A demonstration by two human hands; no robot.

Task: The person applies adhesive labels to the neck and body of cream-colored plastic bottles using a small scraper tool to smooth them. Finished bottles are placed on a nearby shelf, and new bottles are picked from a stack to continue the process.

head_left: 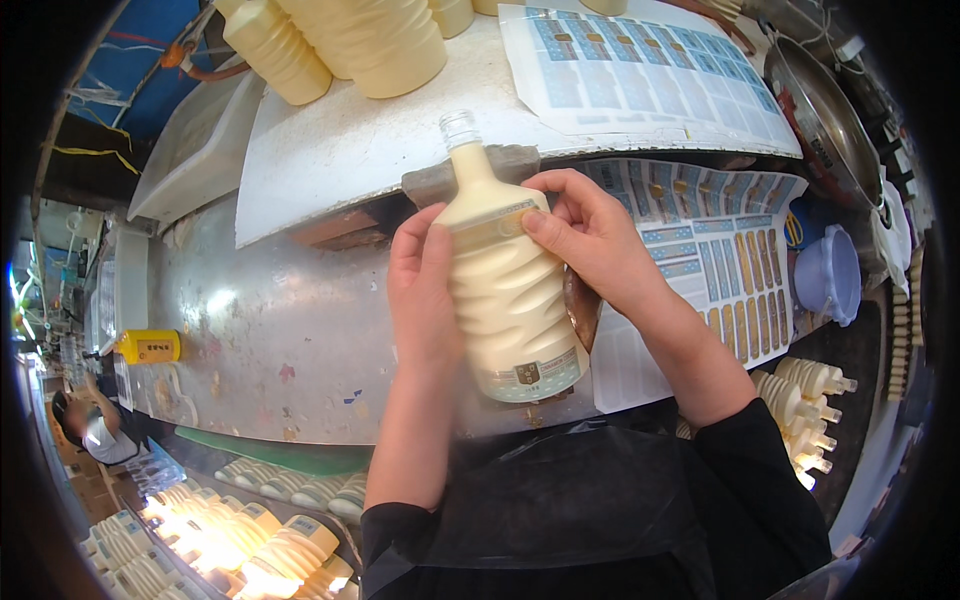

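A cream-coloured bottle (507,290) with a rippled body and a clear neck leans over the table in front of me, its neck pointing away. Across its shoulder runs a narrow silvery strip label (490,218). Around the base is a pale blue band with a dark emblem (527,373). My left hand (425,285) grips the bottle's left shoulder, thumb beside the strip's left end. My right hand (600,235) is closed at the right shoulder, thumb pressing the strip's right end. Behind the bottle sits a grey block (425,187); a brown piece (583,312) shows at its right.
Label sheets lie to the right (720,225) and on the raised white board (640,95). Larger cream bottles (370,45) stand at the back. A lilac bucket (828,272), a metal pan (835,110), a yellow container (150,346) and many bottles (285,550) surround the metal table (270,340). Another person (100,425) is far left.
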